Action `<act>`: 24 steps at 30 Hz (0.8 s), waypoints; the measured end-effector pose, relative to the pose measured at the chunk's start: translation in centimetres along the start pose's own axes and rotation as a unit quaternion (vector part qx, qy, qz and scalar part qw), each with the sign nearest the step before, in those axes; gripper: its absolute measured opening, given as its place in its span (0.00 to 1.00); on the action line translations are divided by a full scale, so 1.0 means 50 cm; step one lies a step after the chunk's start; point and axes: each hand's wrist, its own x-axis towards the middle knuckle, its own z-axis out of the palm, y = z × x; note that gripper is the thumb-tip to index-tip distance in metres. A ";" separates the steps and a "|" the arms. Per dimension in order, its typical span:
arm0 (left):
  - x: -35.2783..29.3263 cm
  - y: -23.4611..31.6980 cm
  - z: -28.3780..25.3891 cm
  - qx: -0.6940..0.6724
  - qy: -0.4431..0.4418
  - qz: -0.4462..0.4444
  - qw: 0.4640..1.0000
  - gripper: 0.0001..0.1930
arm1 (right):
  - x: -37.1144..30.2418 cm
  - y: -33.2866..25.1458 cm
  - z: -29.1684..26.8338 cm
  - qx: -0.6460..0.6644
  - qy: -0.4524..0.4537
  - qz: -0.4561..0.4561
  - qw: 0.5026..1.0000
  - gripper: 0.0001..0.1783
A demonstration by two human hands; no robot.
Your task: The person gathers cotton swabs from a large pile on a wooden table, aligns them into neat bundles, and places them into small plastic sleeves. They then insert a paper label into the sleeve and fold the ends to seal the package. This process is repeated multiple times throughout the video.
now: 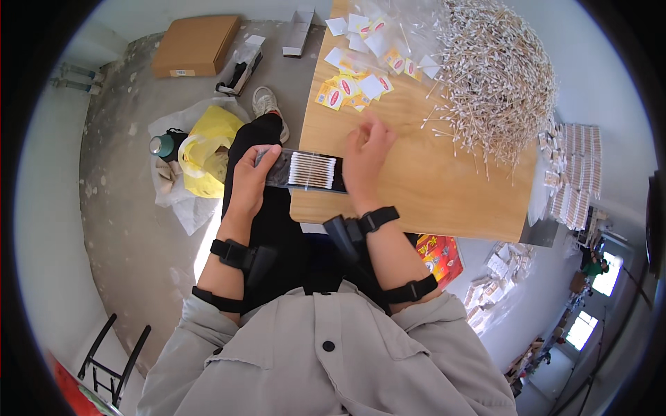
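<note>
My left hand (248,182) grips the left end of a narrow clear plastic case (279,173), held level at the table's left edge over my leg. Inside it lies a row of white-tipped cotton swabs (312,170), side by side, with a dark part at the right end. Just beyond that end, my right hand (370,154) is over the wooden table (416,180), its wrist close to the case. Its fingers are curled in; whatever they may hold is hidden. Ahead of it lie scattered yellow and white cards (350,89).
A big heap of loose cotton swabs (496,76) covers the table's far right. Stacked swab packs (576,173) stand beyond the right edge. On the floor at left are a yellow plastic bag (208,142), a teal-capped bottle (161,145) and a cardboard box (196,45).
</note>
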 end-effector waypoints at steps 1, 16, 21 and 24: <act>0.002 -0.005 -0.011 -0.013 -0.008 -0.002 1.000 0.11 | 0.026 0.001 -0.006 -0.012 -0.029 -0.009 0.999 0.22; -0.011 0.007 -0.008 0.015 -0.036 0.013 0.999 0.12 | 0.135 -0.021 0.034 -0.083 -0.156 -0.011 0.984 0.13; -0.010 0.005 -0.009 0.030 -0.048 0.018 0.998 0.13 | 0.133 -0.021 -0.007 0.072 -0.111 0.038 0.990 0.15; -0.014 0.010 -0.007 0.058 -0.045 0.021 0.997 0.13 | 0.098 -0.046 -0.080 0.149 -0.190 0.168 0.956 0.16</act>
